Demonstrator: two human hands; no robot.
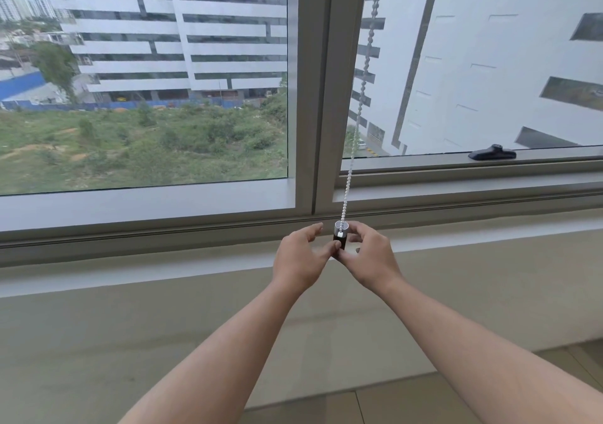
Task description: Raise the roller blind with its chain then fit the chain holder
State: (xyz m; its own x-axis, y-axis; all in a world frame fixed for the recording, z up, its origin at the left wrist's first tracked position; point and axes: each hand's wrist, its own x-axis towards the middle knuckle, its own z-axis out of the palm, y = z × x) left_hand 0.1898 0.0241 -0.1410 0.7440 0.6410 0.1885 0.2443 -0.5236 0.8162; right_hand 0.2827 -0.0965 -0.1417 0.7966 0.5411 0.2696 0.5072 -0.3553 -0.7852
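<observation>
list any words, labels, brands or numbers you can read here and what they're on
None can be read.
The chain holder, pinched between the left hand and right hand, shows no legible marking.
The black window handle shows none either.
The buildings outside carry no readable signs.

Two hands are showing: the left hand (301,255) and the right hand (370,257), and two bare forearms are reaching in from the bottom edge. One bead chain (359,97) is hanging down, its two strands running close together. One small chain holder (340,232) is sitting at the chain's lower end. Two window panes are facing the camera, the left pane (146,81) and the right pane (489,64), with one upright frame post (321,97) dividing them. One dark window latch (492,153) is lying on the right frame.
</observation>
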